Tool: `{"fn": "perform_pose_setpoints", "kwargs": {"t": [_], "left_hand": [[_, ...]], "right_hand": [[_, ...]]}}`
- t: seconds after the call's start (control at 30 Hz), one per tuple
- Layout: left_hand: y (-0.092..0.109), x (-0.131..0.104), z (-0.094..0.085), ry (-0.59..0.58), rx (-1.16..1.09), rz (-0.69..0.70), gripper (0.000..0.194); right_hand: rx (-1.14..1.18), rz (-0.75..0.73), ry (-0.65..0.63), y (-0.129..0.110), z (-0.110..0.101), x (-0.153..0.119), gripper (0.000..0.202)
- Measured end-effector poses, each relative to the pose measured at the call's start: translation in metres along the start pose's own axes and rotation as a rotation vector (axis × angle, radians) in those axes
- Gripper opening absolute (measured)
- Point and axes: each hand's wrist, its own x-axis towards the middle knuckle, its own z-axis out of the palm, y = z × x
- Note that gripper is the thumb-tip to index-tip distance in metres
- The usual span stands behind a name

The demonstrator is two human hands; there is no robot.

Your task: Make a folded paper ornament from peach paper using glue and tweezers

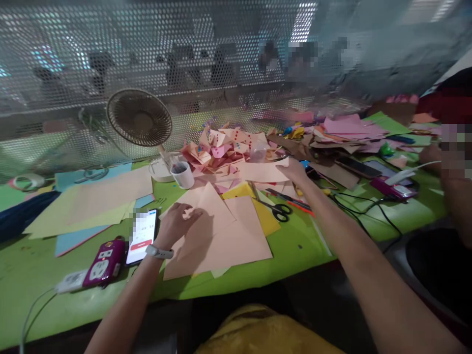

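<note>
My left hand [177,221], with a pale watch [159,252] on its wrist, is closed above several light pink paper sheets [236,241]. A small crumpled scrap of pink paper [189,213] shows at its fingers. Reaching forward, my right hand [294,171] pinches the right end of a pink paper strip [263,172]. Behind that strip lies a heap of folded pink paper pieces [221,147], some with red or blue dots. Black-handled scissors [280,212] rest on the yellow paper [268,219] between my hands.
A small fan [140,118] and a white cup [182,175] stand at the back left. Left of my hand are a lit phone [142,236] and a purple power bank [105,263]. Stacked coloured paper [350,129] and another person's arm [455,182] are on the right.
</note>
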Motion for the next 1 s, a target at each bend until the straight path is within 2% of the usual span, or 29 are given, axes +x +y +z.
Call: {"fn": "perform_pose_setpoints", "kwargs": {"t": [0.1,0.2,0.3,0.43,0.53,0.6,0.67,0.73,0.8,0.87,1.0], "left_hand": [[-0.006,0.001,0.012,0.065,0.108,0.012,0.054],[-0.01,0.006,0.023,0.057,0.098,-0.007,0.052],[-0.016,0.011,0.028,0.003,0.008,-0.034,0.047],[-0.018,0.012,0.026,-0.021,-0.121,-0.046,0.039],[-0.005,0.003,0.012,-0.037,-0.221,-0.008,0.033],[0.01,-0.007,-0.002,0.085,-0.176,0.079,0.029],[0.027,-0.02,-0.015,0.201,-0.022,0.206,0.029],[0.04,-0.032,-0.022,0.225,0.133,0.347,0.028],[0.047,-0.042,-0.019,0.167,0.246,0.482,0.027],[0.048,-0.048,-0.007,0.085,0.32,0.592,0.027],[0.039,-0.052,0.02,-0.087,0.399,0.691,0.023]], "right_hand": [[-0.18,0.039,0.153,-0.004,0.003,-0.006,0.034],[-0.262,-0.044,0.131,-0.021,0.015,-0.019,0.045],[-0.275,-0.154,0.065,-0.041,0.029,-0.031,0.04],[-0.227,-0.281,0.019,-0.068,0.044,-0.042,0.034],[-0.196,-0.365,0.043,-0.091,0.046,-0.057,0.036],[-0.209,-0.474,0.056,-0.109,0.042,-0.072,0.041],[-0.238,-0.643,0.02,-0.127,0.037,-0.091,0.044],[-0.26,-0.812,-0.054,-0.143,0.036,-0.109,0.046],[-0.274,-0.876,-0.122,-0.151,0.042,-0.121,0.047],[-0.283,-0.878,-0.166,-0.15,0.053,-0.127,0.044],[-0.324,-0.936,-0.276,-0.131,0.08,-0.134,0.035]]}}
